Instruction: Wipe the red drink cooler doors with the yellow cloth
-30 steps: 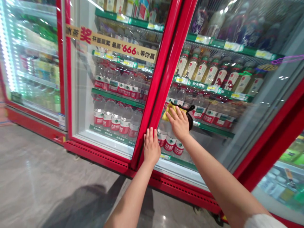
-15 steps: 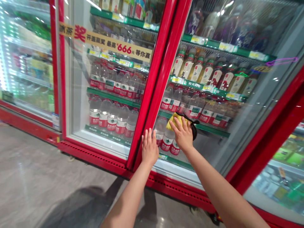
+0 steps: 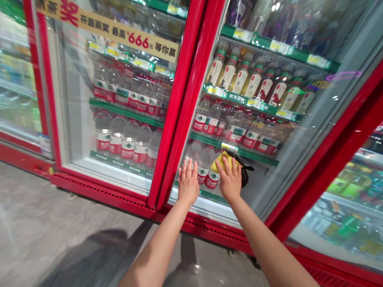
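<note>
My right hand presses a yellow cloth with a dark edge flat against the glass door of a red drinks fridge, its fingers spread over the cloth. A black strip sticks out from the cloth's right side. My left hand is to the left of it, fingers stretched out and holding nothing, on or just in front of the same glass near the red door frame. Behind the glass, water bottles with red and white labels stand on the lowest shelf, partly hidden by my hands.
A second glass door stands to the left, with a printed banner across it. Bottled drinks fill shelves above. More fridges flank both sides. Grey floor lies below, with a shadow on it.
The view has shifted to the right. My right hand has slid the cloth slightly down the glass, to below the shelf edge. My left hand has moved right, away from the red frame.
</note>
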Demonstrator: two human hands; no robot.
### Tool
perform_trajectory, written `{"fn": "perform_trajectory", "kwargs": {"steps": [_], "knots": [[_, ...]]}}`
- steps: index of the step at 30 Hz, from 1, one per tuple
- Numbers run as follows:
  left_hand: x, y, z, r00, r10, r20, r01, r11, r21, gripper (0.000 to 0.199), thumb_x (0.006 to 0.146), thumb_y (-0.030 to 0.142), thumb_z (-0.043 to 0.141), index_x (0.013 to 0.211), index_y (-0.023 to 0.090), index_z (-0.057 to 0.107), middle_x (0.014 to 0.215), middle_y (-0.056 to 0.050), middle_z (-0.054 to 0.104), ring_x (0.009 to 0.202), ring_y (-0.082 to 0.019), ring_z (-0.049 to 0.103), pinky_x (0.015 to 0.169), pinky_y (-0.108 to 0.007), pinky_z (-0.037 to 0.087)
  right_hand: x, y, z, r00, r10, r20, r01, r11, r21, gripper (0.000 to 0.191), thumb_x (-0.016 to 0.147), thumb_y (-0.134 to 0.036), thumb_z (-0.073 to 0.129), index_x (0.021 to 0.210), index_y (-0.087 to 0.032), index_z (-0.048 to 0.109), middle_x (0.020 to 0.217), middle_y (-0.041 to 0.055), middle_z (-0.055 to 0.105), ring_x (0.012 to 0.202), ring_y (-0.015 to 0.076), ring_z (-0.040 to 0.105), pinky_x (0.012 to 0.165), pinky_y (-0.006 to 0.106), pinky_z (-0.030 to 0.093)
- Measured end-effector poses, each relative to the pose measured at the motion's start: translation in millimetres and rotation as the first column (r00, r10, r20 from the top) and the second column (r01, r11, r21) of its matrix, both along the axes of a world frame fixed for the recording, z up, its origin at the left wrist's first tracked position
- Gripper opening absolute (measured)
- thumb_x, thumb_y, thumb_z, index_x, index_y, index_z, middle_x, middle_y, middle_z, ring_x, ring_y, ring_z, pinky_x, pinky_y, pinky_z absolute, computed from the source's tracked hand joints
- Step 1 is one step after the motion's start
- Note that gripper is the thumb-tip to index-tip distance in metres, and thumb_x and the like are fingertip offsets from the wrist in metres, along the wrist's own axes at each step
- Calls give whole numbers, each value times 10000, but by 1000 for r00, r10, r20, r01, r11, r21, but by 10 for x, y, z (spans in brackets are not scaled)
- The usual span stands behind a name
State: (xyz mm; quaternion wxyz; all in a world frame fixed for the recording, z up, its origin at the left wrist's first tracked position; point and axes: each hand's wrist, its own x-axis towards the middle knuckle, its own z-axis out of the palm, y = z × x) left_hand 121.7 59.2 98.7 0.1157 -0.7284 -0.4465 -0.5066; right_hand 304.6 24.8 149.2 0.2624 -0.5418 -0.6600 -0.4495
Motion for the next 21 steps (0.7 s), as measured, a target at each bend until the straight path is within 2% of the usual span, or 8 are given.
{"fn": "perform_trajectory", "kwargs": {"steps": [2, 4, 7, 10, 12, 14, 17, 21], "knots": [[66, -14, 10, 1000, -1, -4, 1, 1000, -6, 791, 847, 66, 485, 1585, 168, 223, 1680, -165, 189, 1564, -321, 94, 1238, -587, 224, 57, -70, -201, 1000, 1, 26, 0, 999, -49, 601, 928, -115, 467, 1488, -331, 497, 1579, 37, 457, 1556, 316, 156, 1222, 567, 181], [133, -30, 16, 1000, 2, -11, -2, 1000, -16, 770, 851, 67, 478, 1579, 160, 245, 1683, -164, 174, 1563, -326, 97, 1237, -589, 223, 64, -90, -252, 993, 54, 108, -38, 989, -143, 605, 928, -120, 477, 1485, -356, 494, 1583, 10, 452, 1550, 299, 188, 1226, 549, 185], [231, -53, 7, 999, -13, -39, 12, 1000, -21, 777, 846, 64, 480, 1580, 165, 248, 1684, -158, 170, 1564, -322, 97, 1233, -594, 229, 93, -66, -23, 984, 104, 148, -75, 979, -190, 590, 944, -156, 485, 1486, -389, 481, 1593, -24, 434, 1542, 269, 220, 1243, 527, 155], [294, -71, -13, 997, -31, -67, 30, 999, -25, 785, 836, 64, 499, 1577, 171, 264, 1684, -151, 179, 1565, -319, 101, 1237, -588, 226, 228, -73, 162, 1000, 21, 1, -21, 998, -51, 597, 945, -177, 477, 1509, -373, 454, 1605, 4, 415, 1547, 305, 193, 1230, 592, 146], [310, -78, -19, 996, -36, -78, 34, 999, -33, 783, 830, 66, 514, 1571, 168, 282, 1684, -152, 181, 1563, -322, 116, 1239, -580, 228, 315, -115, 73, 987, -41, -156, 52, 997, 64, 623, 933, -176, 471, 1535, -330, 422, 1609, 56, 404, 1550, 353, 152, 1194, 667, 168], [318, -83, -14, 996, -37, -83, 34, 999, -36, 794, 821, 68, 528, 1570, 171, 286, 1687, -148, 173, 1562, -327, 126, 1237, -574, 237, 338, -160, -128, 969, -62, -240, 89, 991, 102, 635, 925, -162, 458, 1546, -289, 410, 1605, 101, 402, 1553, 385, 103, 1159, 717, 189], [351, -96, 11, 995, -36, -92, 34, 999, -28, 796, 819, 72, 535, 1569, 171, 287, 1690, -144, 160, 1561, -333, 124, 1232, -577, 246, 262, -174, -290, 990, -13, -141, 12, 1000, -9, 630, 921, -141, 455, 1527, -315, 438, 1596, 76, 425, 1558, 359, 98, 1176, 704, 170], [444, -139, 34, 991, -54, -124, 52, 998, -19, 776, 820, 74, 539, 1557, 171, 316, 1686, -150, 173, 1561, -328, 129, 1237, -577, 231, 238, -138, 32, 998, 38, -45, -43, 994, -105, 611, 925, -149, 471, 1485, -393, 480, 1600, -7, 423, 1550, 299, 176, 1224, 643, 103]]}}
